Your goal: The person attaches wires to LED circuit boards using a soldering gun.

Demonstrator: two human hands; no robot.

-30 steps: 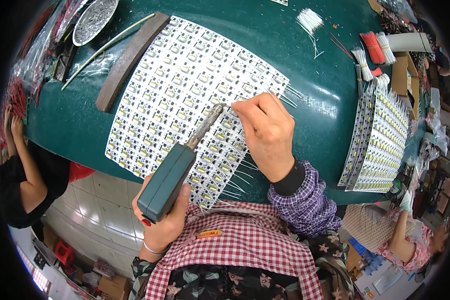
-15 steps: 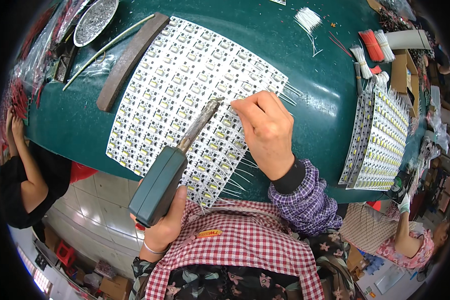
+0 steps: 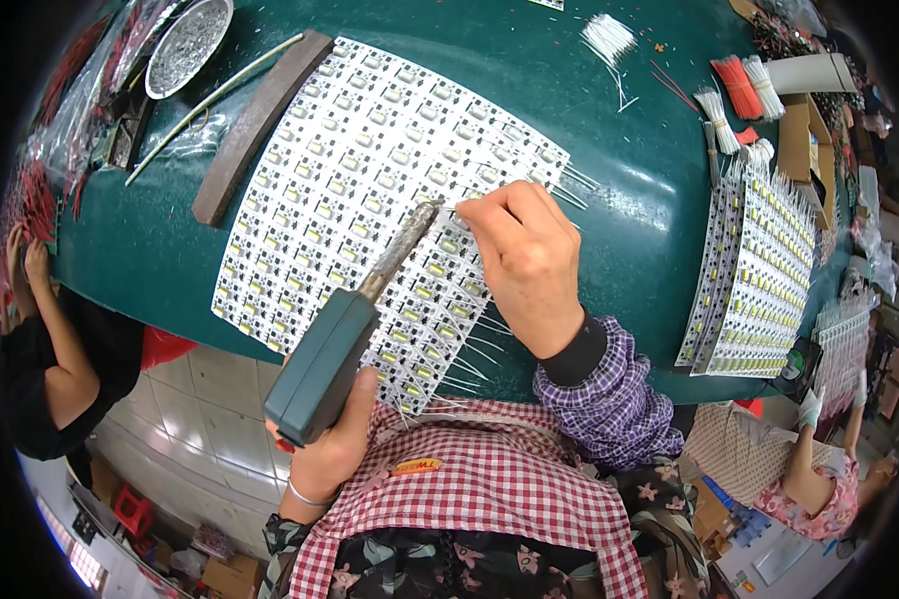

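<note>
The left hand (image 3: 330,454) has its fingers wrapped around a dark green, box-bodied soldering tool (image 3: 322,364); its long metal tip ends just left of the right hand's (image 3: 529,260) pinched fingers, whose contents are too small to tell. Beneath these fingers, a white circuit-board sheet with yellowish components (image 3: 345,160) lies on the glossy green surface (image 3: 629,250).

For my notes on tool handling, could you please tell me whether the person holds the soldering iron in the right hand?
No, the left hand grips the soldering iron, while the right hand is near its tip.
</note>
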